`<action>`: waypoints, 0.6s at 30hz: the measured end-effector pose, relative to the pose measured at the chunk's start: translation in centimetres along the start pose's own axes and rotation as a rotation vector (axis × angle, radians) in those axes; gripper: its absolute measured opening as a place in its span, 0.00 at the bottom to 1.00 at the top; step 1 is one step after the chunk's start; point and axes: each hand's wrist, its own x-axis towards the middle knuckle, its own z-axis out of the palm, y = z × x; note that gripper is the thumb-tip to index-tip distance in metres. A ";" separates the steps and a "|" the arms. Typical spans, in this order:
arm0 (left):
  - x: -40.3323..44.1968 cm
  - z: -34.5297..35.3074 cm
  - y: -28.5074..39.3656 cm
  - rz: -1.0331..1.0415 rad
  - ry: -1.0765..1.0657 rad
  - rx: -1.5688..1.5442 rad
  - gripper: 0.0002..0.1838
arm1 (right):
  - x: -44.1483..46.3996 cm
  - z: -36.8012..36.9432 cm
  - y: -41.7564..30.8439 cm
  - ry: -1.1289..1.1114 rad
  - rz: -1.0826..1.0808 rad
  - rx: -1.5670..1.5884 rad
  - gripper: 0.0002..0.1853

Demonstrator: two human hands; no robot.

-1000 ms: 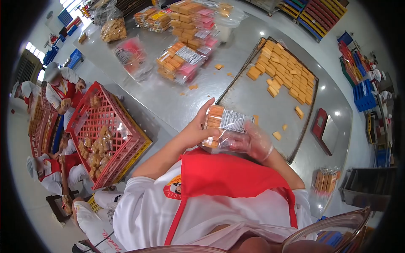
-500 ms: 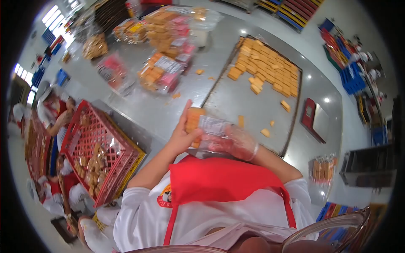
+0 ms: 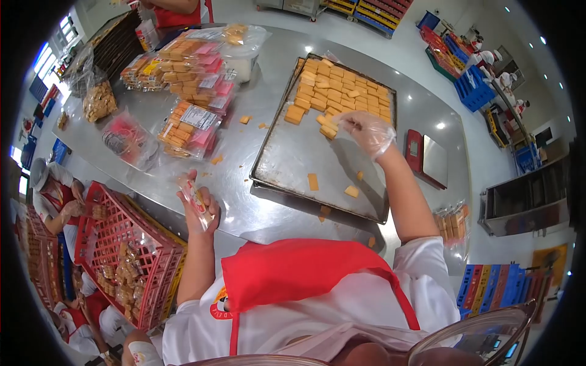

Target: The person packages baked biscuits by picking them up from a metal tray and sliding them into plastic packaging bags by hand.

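My left hand (image 3: 201, 206), bare, is closed round a clear plastic packet (image 3: 194, 194) with red marks, held above the table's near edge. What the packet contains is hidden. My right hand (image 3: 370, 133), in a clear plastic glove, hovers over the baking tray (image 3: 287, 174), its fingers drawn together beside a few loose biscuits (image 3: 328, 126). Whether a biscuit is between those fingertips cannot be made out. Rows of rectangular golden biscuits (image 3: 348, 88) cover the tray's far part. Several single biscuits and broken bits lie on its nearer part, including one biscuit (image 3: 313, 182).
Labelled biscuit packs (image 3: 189, 119) are piled at the table's left, near a clear bag with pink contents (image 3: 129, 141). A red scale (image 3: 427, 158) stands right of the tray. A red crate (image 3: 131, 250) with bagged goods is at the lower left, beside a co-worker (image 3: 58, 195).
My hands have separated: the right one left the labelled biscuit pack and moved over the tray's biscuits. The left now holds a clear packet further left. The view has shifted too.
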 end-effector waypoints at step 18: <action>0.8 -0.7 0.1 -0.051 0.026 -0.036 0.29 | 4.0 2.2 0.5 -0.118 -0.058 -0.264 0.14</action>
